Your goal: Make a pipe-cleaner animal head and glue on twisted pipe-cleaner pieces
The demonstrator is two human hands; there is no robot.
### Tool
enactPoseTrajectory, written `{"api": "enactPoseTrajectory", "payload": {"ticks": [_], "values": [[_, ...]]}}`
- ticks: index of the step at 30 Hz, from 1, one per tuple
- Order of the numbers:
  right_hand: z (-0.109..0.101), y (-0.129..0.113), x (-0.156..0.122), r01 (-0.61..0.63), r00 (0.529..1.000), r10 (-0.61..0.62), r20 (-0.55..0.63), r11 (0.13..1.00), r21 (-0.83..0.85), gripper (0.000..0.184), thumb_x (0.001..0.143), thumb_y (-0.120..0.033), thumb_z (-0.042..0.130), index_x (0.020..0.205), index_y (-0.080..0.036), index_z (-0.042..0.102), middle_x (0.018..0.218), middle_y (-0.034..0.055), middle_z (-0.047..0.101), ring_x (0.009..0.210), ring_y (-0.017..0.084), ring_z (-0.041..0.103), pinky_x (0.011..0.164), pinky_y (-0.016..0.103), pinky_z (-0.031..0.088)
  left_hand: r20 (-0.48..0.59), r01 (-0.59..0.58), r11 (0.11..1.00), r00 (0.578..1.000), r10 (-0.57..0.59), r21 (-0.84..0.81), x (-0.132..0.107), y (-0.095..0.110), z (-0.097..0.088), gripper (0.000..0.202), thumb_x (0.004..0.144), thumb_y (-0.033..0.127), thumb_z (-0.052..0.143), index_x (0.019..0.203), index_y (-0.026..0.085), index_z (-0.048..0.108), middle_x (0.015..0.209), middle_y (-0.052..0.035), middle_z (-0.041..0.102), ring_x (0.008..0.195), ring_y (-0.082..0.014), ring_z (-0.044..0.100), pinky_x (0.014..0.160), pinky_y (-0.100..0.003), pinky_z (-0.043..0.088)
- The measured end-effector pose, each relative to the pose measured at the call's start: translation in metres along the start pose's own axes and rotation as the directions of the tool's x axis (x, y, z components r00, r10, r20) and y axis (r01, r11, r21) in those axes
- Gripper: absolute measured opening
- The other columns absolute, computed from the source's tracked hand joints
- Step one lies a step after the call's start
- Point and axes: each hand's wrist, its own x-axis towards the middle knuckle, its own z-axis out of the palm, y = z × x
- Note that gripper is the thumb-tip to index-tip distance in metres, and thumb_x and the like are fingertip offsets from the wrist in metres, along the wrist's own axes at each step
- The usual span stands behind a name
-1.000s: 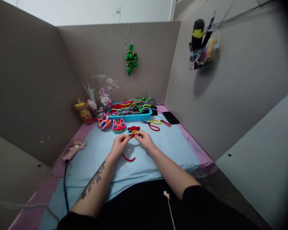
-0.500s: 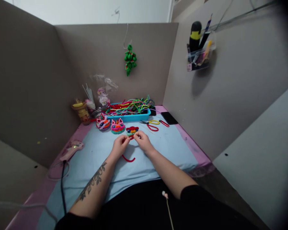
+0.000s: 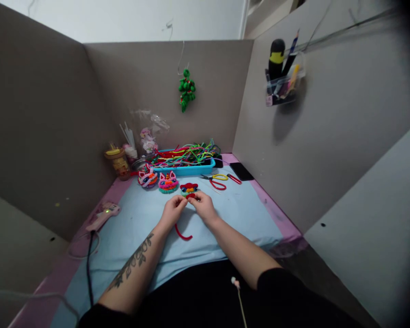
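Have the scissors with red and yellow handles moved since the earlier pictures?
No; against the blue tray, the scissors lie where they did, just in front of its right end.

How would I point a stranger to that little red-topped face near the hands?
Find the long blue tray at the back of the table. In front of it sit two fuzzy pink-eared faces; just to their right, beyond the right hand, is the small red-topped face. Unlike its neighbours, it shows no pointed pink ears.
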Motion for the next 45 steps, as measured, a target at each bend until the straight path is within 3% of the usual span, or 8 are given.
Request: {"api": "enactPoseTrajectory", "payload": {"ticks": [8,19,28,30,33,38,41,45], "values": [[-0.010,0.003,0.007,0.173,0.977,-0.129,0.168,0.942,-0.287,0.014,0.076,-0.017,0.054,0.065,-0.018,0.063,0.067,0.0001,0.054,0.068,0.013,0.051,0.065,0.026,0.041,0.072,-0.241,0.904,0.970,0.231,0.354,-0.001,-0.009,-0.009,0.009,0.074,0.025,0.061,0.076,0.019,0.066,0.074,-0.0034,0.061,0.070,-0.0155,0.055,0.069,-0.028,0.043],[-0.018,0.004,0.009,0.311,0.911,-0.096,0.401,0.799,-0.514,0.014,0.081,-0.014,0.053,0.069,-0.017,0.061,0.075,0.0021,0.053,0.073,0.015,0.052,0.068,0.027,0.040,0.218,-0.315,0.858,0.945,0.244,0.407,0.000,-0.015,-0.011,0.013,0.082,0.023,0.051,0.078,0.018,0.063,0.077,-0.0038,0.056,0.076,-0.0166,0.053,0.072,-0.028,0.041],[-0.019,0.001,0.001,0.460,0.836,-0.037,0.548,0.593,-0.661,0.011,0.085,-0.019,0.050,0.086,-0.017,0.061,0.093,0.0094,0.058,0.086,0.020,0.053,0.071,0.029,0.039,0.332,-0.359,0.836,0.915,0.228,0.415,0.000,-0.017,-0.009,0.017,0.084,0.022,0.047,0.074,0.017,0.061,0.075,-0.0032,0.051,0.070,-0.0151,0.051,0.067,-0.027,0.041],[-0.018,0.001,0.001,0.435,0.839,-0.011,0.544,0.614,-0.659,0.012,0.086,-0.019,0.048,0.087,-0.017,0.060,0.094,0.0090,0.058,0.086,0.019,0.052,0.072,0.028,0.039,0.336,-0.363,0.837,0.913,0.231,0.410,0.000,-0.015,-0.010,0.017,0.084,0.021,0.047,0.074,0.017,0.060,0.075,-0.0028,0.051,0.069,-0.0141,0.050,0.067,-0.027,0.041],[-0.017,0.004,0.002,0.348,0.871,-0.021,0.490,0.731,-0.587,0.011,0.086,-0.020,0.048,0.082,-0.017,0.058,0.088,0.0058,0.056,0.083,0.017,0.051,0.073,0.027,0.039,0.289,-0.351,0.838,0.926,0.243,0.418,0.001,-0.012,-0.011,0.018,0.083,0.023,0.048,0.072,0.016,0.060,0.073,-0.0023,0.051,0.068,-0.0136,0.049,0.065,-0.026,0.040],[-0.013,0.006,0.003,0.174,0.939,-0.070,0.337,0.941,-0.291,0.005,0.078,-0.019,0.055,0.081,-0.017,0.059,0.082,0.0012,0.053,0.074,0.013,0.050,0.069,0.025,0.041,0.098,-0.252,0.898,0.968,0.232,0.360,0.003,-0.007,-0.011,0.018,0.083,0.027,0.049,0.072,0.017,0.059,0.069,-0.0012,0.052,0.067,-0.0140,0.050,0.065,-0.026,0.039],[-0.010,0.007,0.003,0.111,0.959,-0.056,0.278,0.976,-0.188,0.005,0.074,-0.022,0.059,0.073,-0.017,0.059,0.074,-0.0006,0.052,0.069,0.013,0.050,0.067,0.025,0.040,0.012,-0.185,0.937,0.982,0.190,0.297,0.003,-0.005,-0.009,0.020,0.082,0.030,0.050,0.069,0.017,0.057,0.067,-0.0005,0.052,0.065,-0.0138,0.049,0.063,-0.026,0.039],[-0.006,0.010,0.003,0.035,0.980,-0.012,0.199,0.993,-0.113,0.015,0.072,-0.029,0.061,0.065,-0.017,0.057,0.066,-0.0013,0.053,0.066,0.013,0.049,0.065,0.025,0.039,0.013,-0.166,0.957,0.986,0.168,0.240,0.002,-0.004,-0.007,0.022,0.081,0.032,0.050,0.069,0.016,0.057,0.066,-0.0004,0.051,0.065,-0.0137,0.048,0.062,-0.026,0.038]]}}
